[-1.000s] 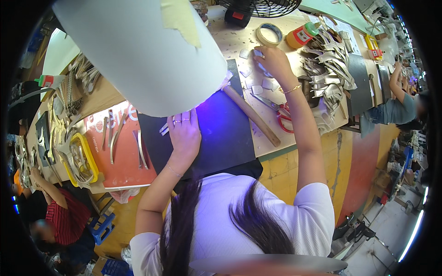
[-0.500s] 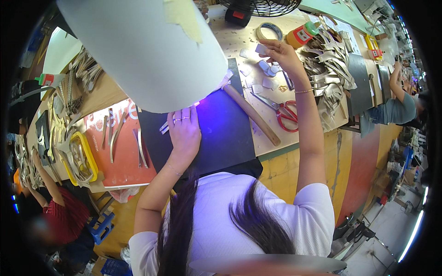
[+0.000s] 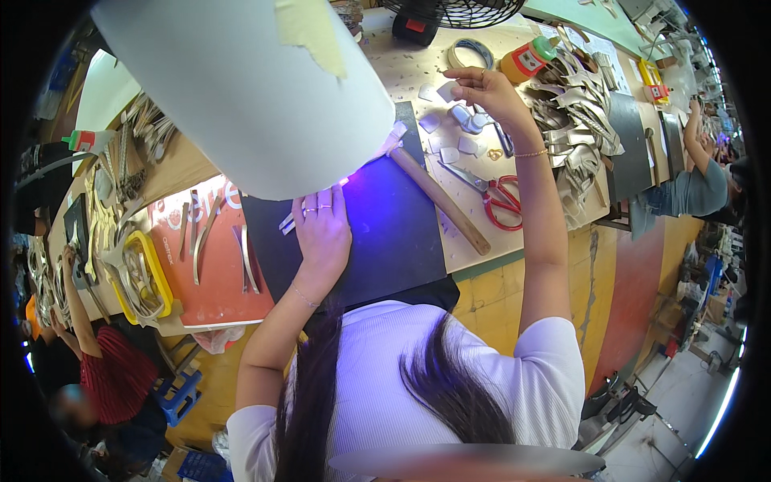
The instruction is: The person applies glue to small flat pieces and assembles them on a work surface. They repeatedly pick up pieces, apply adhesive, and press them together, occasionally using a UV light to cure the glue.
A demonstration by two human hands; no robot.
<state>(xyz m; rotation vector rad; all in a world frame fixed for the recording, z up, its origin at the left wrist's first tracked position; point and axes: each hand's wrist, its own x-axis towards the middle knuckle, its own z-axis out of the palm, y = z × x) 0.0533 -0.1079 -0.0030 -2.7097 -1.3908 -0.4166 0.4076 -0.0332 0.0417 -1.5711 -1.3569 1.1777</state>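
Observation:
My left hand rests on the black mat, its fingertips hidden behind the big white cylindrical shade. The fingers lie close together over a thin silvery strap, whose ends stick out to their left. Violet light falls on the mat beside this hand. Farther off to the right, my right hand pinches a small white patch between thumb and fingers, above several similar loose patches. Between the hands lies a hammer with a wooden handle, its head wrapped in something white.
Red-handled scissors, a tape roll and an orange bottle lie to the right, near piled silvery straps. A red board with strips and a yellow tray stand left. A fan is at the back. Other people work at both sides.
My right hand has shifted slightly, and the patch in its fingers has moved a little left and down and turned. My left hand stays in place on the strap.

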